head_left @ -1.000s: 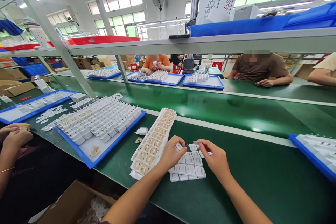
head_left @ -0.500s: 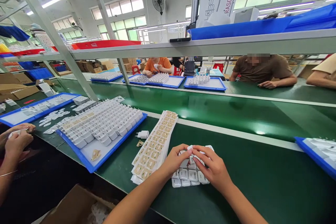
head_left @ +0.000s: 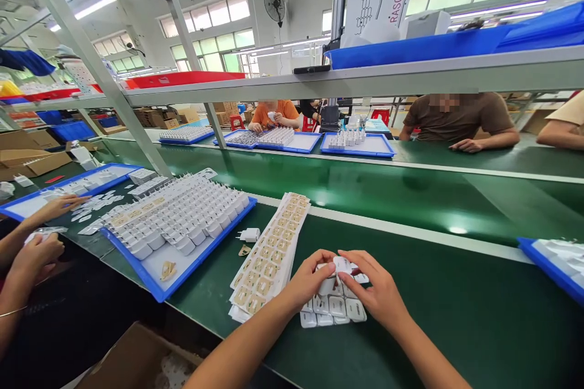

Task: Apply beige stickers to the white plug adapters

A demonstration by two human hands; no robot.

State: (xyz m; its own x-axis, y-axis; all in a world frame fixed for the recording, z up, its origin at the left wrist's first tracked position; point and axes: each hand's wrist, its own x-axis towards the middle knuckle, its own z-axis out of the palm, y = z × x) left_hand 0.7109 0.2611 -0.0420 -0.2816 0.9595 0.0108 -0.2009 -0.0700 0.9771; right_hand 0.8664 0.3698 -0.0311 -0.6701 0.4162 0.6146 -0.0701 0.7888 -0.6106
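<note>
My left hand (head_left: 311, 279) is closed around a white plug charger body (head_left: 325, 284), partly hidden by the fingers. Between the fingertips of my right hand (head_left: 373, 285) is a small white cover piece (head_left: 342, 265), held close beside the charger body. Under both hands, white rectangular pieces with dark markings (head_left: 336, 307) lie in rows on the green bench. To the left of my hands are stacked sheets of tan stickers (head_left: 271, 249). A single white plug charger (head_left: 249, 234) lies beyond them, with a loose tan sticker (head_left: 245, 250) near it.
A blue tray (head_left: 214, 240) full of white plug chargers stands at left. Beside it, a co-worker's hand (head_left: 59, 206) reaches toward scattered white pieces (head_left: 91, 203). Another blue tray (head_left: 533, 258) sits at right. An open carton (head_left: 137, 355) is below the bench edge. A shelf (head_left: 283, 88) crosses overhead.
My hands have drawn slightly apart, and the white cover piece now shows between them. At left, the co-worker's one hand has stretched forward toward the scattered pieces.
</note>
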